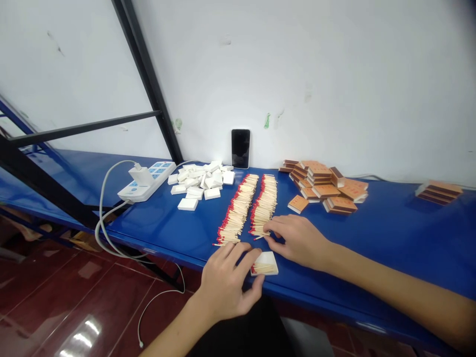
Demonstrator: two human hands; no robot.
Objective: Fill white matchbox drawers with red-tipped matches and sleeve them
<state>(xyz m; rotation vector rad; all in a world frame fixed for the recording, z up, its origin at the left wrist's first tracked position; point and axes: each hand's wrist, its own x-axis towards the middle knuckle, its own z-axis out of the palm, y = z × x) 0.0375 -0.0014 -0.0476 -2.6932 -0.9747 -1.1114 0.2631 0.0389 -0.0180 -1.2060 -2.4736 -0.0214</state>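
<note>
Two long rows of red-tipped matches (250,206) lie on the blue table (390,228). My right hand (297,240) rests at the near end of the right row, its fingers pinching at a few matches there. My left hand (226,282) holds a small white inner tray (265,264) at the table's front edge, thumb and fingers round it. Some matches lie inside that tray.
A heap of empty white trays (199,182) sits at the left, beside a white power strip (147,181) with cables. A pile of orange matchbox sleeves (327,186) lies at the right, more sleeves (439,191) farther right. A black phone (240,148) leans on the wall.
</note>
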